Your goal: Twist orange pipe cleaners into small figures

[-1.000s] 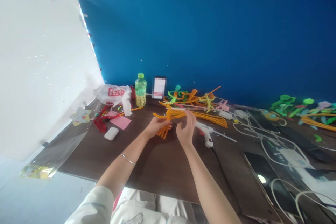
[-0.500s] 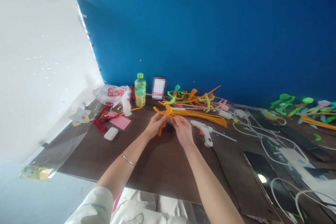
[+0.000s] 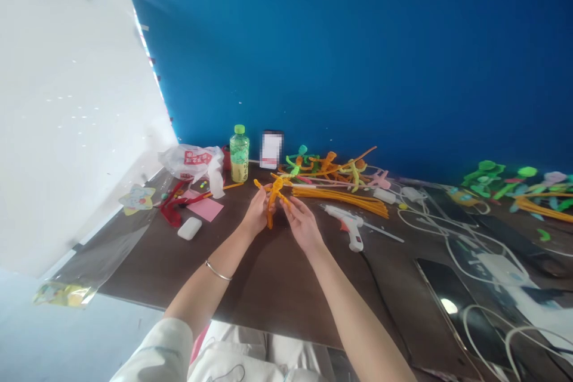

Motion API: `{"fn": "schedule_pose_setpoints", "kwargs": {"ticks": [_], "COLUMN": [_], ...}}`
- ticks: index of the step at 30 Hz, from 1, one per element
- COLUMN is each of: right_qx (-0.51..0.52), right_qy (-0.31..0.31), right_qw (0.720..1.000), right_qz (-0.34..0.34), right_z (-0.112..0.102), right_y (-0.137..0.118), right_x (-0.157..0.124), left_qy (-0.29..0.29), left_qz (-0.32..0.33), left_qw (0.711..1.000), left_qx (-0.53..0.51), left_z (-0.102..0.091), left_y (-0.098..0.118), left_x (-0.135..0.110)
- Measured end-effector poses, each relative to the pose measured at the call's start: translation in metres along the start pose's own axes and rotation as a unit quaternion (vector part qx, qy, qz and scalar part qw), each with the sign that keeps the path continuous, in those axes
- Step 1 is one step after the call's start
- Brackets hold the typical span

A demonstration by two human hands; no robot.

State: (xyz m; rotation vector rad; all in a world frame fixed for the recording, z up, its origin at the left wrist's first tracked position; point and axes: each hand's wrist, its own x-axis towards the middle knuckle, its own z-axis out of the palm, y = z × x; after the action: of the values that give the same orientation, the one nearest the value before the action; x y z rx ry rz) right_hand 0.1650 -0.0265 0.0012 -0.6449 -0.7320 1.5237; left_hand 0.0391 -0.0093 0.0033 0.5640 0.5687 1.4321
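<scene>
Between my hands, above the dark table [image 3: 250, 274], is an orange pipe-cleaner figure [image 3: 276, 190] with bent limbs. My left hand [image 3: 256, 212] grips it from the left, fingers closed near its body. The fingertips of my right hand [image 3: 304, 224] pinch a limb on its right side. Just behind lies a bundle of orange pipe cleaners [image 3: 344, 200]. A white hot glue gun [image 3: 349, 227] with a glue stick in its back rests to the right of my right hand.
Behind stand a green-capped bottle [image 3: 239, 155] and a propped phone [image 3: 271, 150]. Several pipe-cleaner figures [image 3: 330, 161] lie at the back. Left are a plastic bag [image 3: 192, 161], pink paper [image 3: 209, 210] and a white case [image 3: 190, 228]. A phone [image 3: 447, 292] and white cables [image 3: 441, 230] spread on the right.
The figure has turned, its limbs now showing more spread out. Both hands have shifted slightly left, and my right hand has moved closer to my left.
</scene>
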Motion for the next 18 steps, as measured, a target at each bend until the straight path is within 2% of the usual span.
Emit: {"fn": "schedule_pose_setpoints", "kwargs": {"ticks": [3,5,8,10,14,18], "right_qx": [0.016,0.033,0.038,0.021,-0.056,-0.208], "right_qy": [0.012,0.023,0.043,0.052,0.04,0.005], "right_qw": [1.0,0.999,0.998,0.998,0.998,0.978], "right_qz": [-0.019,-0.021,-0.011,-0.006,0.011,-0.008], "right_z": [-0.001,-0.004,-0.008,-0.009,-0.007,-0.002], "right_y": [-0.004,-0.008,-0.011,-0.01,-0.003,0.001], "right_x": [0.002,0.004,0.006,0.005,0.001,-0.004], "left_qy": [-0.034,-0.034,0.038,0.095,0.135,0.151], "left_qz": [0.007,0.023,0.075,0.136,0.246,0.264], "left_qw": [0.997,0.993,0.986,0.97,0.934,0.923], "left_qx": [0.062,0.114,0.144,0.176,0.222,0.235], "left_z": [0.0,-0.002,-0.01,-0.016,-0.026,-0.03], "left_y": [-0.002,-0.004,-0.002,0.003,0.015,0.02], "left_x": [0.001,0.003,0.008,0.012,0.018,0.021]}}
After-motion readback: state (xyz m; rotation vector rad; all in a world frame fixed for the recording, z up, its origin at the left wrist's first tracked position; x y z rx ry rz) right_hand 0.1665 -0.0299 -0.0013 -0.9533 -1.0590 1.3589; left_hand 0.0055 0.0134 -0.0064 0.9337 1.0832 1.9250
